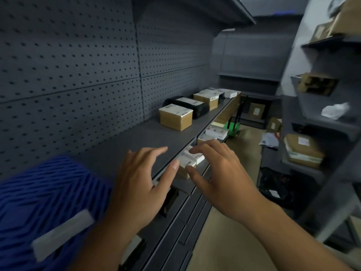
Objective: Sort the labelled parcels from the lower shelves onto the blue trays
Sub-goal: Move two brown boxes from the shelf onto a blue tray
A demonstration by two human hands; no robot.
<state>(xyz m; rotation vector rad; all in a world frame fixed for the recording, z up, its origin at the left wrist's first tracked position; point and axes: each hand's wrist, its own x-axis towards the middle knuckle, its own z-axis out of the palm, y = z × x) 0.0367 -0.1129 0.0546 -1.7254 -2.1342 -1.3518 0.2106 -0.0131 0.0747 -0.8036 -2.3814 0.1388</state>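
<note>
Just below the grey shelf's (156, 137) front edge, the small labelled parcel (188, 163) sits between our hands. Our right hand (216, 173) has its grip pinching it (fingers on top, thumb at the near edge). Our left hand (140, 177) has its grip spread, thumb tip touching the parcel, beside the blue tray (39, 202).

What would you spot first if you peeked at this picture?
The left hand and the right hand meet in the middle over a small white-labelled parcel, just below the front edge of the grey shelf. A bright blue tray fills the lower left corner, and brown cardboard boxes sit farther back on that shelf.
</note>
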